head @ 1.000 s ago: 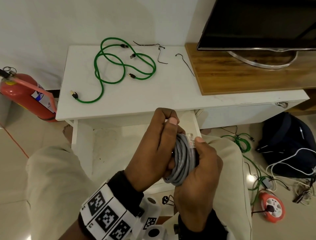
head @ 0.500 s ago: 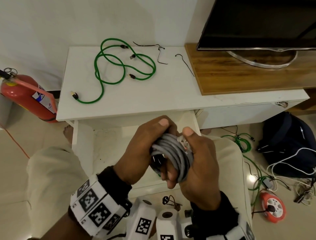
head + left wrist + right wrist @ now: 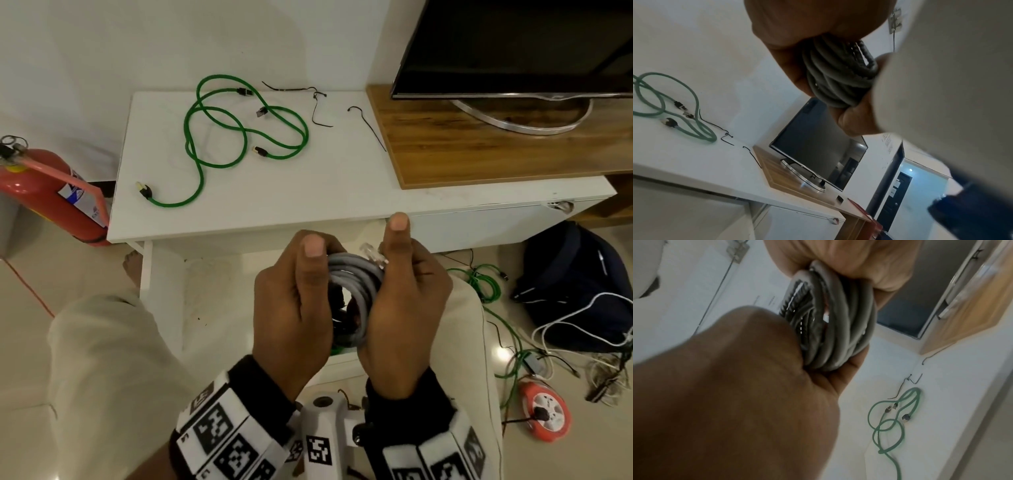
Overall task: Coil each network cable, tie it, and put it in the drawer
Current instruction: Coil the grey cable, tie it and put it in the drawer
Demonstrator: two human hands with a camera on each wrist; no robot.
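Both hands clasp a grey coil (image 3: 354, 291) of network cable between them above the person's lap, in front of the open drawer (image 3: 219, 291). On one side, the left hand (image 3: 291, 305) has its fingers curled round the loops and its thumb laid over the top. The right hand (image 3: 404, 301) cups the other side, fingers wrapped behind the loops and thumb standing straight up beside the clear plug (image 3: 371, 253) that pokes out at the top. Seen from the wrist cameras, the loops are bunched tight, with a dark ribbed strip among them that may be a tie; whether it is fastened cannot be told.

Beyond the drawer, on the white cabinet (image 3: 342, 192), a green cable (image 3: 239, 137) sprawls uncoiled with its plugs loose, and thin black ties (image 3: 318, 109) lie near it, beside a wooden stand (image 3: 479, 154) bearing a TV (image 3: 513, 48). A fire extinguisher (image 3: 51, 195) lies at left; more cables (image 3: 486, 284), a bag (image 3: 579, 284) and an orange reel (image 3: 544, 414) litter the floor at right.

The risk from here appears to be spring-back: stiff loops held only by finger pressure could fan open if either hand lets go before a tie is cinched, and the free plug end could slip out and unwind the outer turn.
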